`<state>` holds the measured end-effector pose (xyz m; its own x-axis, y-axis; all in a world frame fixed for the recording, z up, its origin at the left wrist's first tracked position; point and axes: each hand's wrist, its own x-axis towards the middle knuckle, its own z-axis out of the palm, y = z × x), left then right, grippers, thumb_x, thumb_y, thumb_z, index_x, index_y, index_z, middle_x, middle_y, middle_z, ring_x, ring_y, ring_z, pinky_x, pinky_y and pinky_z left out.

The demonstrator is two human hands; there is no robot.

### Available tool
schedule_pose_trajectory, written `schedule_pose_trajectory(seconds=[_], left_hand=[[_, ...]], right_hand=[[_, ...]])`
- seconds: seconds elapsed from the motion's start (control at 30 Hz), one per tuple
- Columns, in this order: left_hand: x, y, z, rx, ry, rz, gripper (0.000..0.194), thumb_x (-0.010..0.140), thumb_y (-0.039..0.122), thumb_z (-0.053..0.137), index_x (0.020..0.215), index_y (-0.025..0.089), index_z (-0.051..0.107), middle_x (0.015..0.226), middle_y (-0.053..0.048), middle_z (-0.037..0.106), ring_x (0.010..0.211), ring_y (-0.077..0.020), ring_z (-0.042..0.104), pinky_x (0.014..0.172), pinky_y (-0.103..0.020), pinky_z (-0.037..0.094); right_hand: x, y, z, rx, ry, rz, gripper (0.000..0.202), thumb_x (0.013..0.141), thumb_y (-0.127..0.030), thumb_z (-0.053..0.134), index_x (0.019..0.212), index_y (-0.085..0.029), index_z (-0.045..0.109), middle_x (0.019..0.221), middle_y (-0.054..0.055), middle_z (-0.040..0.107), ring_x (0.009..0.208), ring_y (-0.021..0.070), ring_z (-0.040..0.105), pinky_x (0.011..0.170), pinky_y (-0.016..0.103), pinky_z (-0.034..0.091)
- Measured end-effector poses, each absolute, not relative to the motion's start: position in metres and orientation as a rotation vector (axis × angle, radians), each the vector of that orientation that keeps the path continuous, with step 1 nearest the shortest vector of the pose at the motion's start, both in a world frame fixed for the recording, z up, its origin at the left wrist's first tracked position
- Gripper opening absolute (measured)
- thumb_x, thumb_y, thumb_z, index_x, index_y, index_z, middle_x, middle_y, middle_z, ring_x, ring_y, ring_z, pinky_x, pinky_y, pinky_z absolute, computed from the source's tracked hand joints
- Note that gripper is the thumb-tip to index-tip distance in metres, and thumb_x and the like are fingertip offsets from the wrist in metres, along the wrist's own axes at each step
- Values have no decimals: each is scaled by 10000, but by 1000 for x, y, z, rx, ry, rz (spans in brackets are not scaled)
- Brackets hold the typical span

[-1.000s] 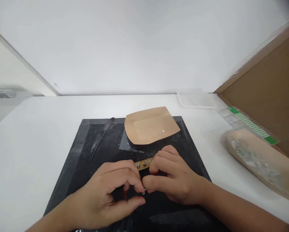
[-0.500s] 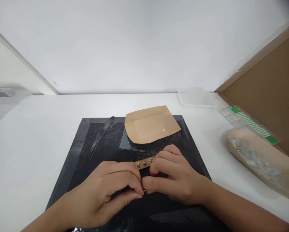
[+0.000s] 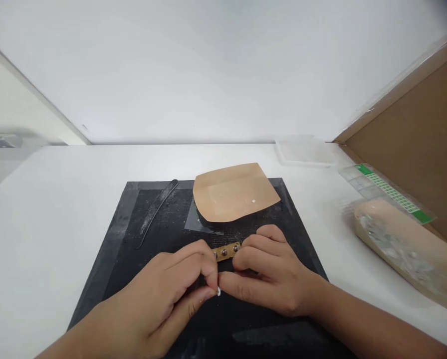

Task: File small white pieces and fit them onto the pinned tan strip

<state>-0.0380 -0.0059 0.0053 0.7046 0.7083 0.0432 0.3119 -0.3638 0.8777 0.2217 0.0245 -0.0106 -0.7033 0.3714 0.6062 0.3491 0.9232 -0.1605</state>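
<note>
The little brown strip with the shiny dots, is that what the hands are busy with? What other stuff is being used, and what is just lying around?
In use:
- tan strip with metal studs, pinched by the left hand and right hand
- tiny pale piece at their fingertips
- black mat beneath

Lying about:
- tan leather piece
- dark curved tool
- clear tray
- plastic bags

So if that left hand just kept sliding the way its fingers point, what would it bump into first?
The left hand points right, at the right hand. Their fingertips already meet over the studded tan strip, so it would likely press into those fingers first.
</note>
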Motion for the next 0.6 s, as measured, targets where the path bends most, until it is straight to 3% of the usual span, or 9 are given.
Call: schedule_pose_trajectory(seconds=[0.3,0.6], left_hand=[[-34,-8,0,1928,793,735,192,994,45,512,1057,224,544,1019,-48,580,878,-164,575,756,-290,488],[-33,-9,-3,1949,816,833,229,957,19,546,1063,222,567,991,-46,611,877,-164,604,745,-286,501]], right_hand=[[224,23,-13,-526,-2401,126,176,1062,-166,615,1057,-249,769,763,-36,622,734,134,505,758,359,313],[224,24,-15,-530,-2396,155,159,1079,-189,602,1086,-232,755,764,-41,634,737,130,509,757,358,317]])
